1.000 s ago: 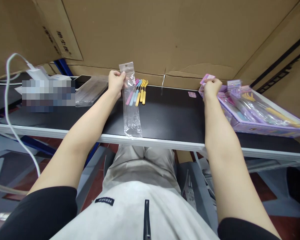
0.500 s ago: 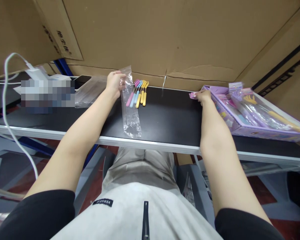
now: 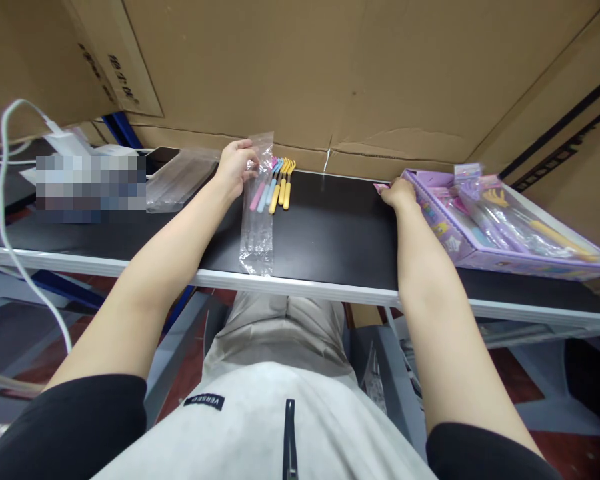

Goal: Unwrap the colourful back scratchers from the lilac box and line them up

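Note:
My left hand (image 3: 237, 167) grips the upper end of a long clear plastic bag (image 3: 257, 240), which hangs down over the black tabletop toward its front edge. Behind and beside the bag lies a row of small back scratchers (image 3: 280, 190) with pink, blue and yellow handles and claw-shaped heads. Part of the row shows through the film. At the right, my right hand (image 3: 400, 194) is closed over a small pink card (image 3: 381, 188), next to the corner of a purple display box (image 3: 465, 250). Most of the card is hidden under the fingers.
Several bagged back scratchers (image 3: 540, 227) fill the purple box. Left of my left arm lie a stack of clear bags (image 3: 175, 183), a phone (image 3: 163, 160) and a white charger (image 3: 70, 143) with a looping cable. Cardboard (image 3: 300, 73) walls off the back.
My left hand has shifted slightly right with the bag, whose lower end now hangs straighter. The right hand has turned a little, covering more of the pink card.

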`<state>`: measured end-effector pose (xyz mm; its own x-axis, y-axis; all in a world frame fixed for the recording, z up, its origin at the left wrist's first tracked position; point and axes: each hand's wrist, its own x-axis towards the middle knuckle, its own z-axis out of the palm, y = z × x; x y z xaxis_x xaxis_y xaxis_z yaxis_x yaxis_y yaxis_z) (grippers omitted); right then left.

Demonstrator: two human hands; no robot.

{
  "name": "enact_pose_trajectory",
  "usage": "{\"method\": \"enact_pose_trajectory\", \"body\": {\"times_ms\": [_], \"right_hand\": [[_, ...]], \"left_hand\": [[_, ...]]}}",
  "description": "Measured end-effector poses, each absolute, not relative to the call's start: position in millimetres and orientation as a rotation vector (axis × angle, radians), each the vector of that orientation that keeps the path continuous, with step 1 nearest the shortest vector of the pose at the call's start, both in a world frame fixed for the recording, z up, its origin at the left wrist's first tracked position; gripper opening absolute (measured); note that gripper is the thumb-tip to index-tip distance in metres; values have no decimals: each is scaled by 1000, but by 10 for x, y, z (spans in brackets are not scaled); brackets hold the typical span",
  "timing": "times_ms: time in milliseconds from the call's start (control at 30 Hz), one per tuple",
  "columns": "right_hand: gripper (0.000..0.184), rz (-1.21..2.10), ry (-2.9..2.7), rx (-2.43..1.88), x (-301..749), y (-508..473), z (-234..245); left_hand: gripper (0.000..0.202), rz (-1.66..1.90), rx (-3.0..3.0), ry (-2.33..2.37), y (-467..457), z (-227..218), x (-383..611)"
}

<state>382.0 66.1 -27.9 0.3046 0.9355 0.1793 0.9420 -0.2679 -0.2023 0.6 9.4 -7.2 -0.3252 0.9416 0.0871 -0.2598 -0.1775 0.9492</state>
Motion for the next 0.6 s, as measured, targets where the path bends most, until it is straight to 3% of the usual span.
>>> {"method": "enact_pose_trajectory", "body": {"times_ms": [133,367,600], "right_hand": [[65,-26,-1639,-2427,3679,532,-218],[50,-143,-1652,-2448,3596,508,-255],[51,-115,-1674,-2465,3558,487,-238]], "left_hand": [[57,1653,936,1126,142,-101,9],[48,1654,1047,1102,256,-167,-25],[52,1650,1072,1140,246,-178,-9]]}}
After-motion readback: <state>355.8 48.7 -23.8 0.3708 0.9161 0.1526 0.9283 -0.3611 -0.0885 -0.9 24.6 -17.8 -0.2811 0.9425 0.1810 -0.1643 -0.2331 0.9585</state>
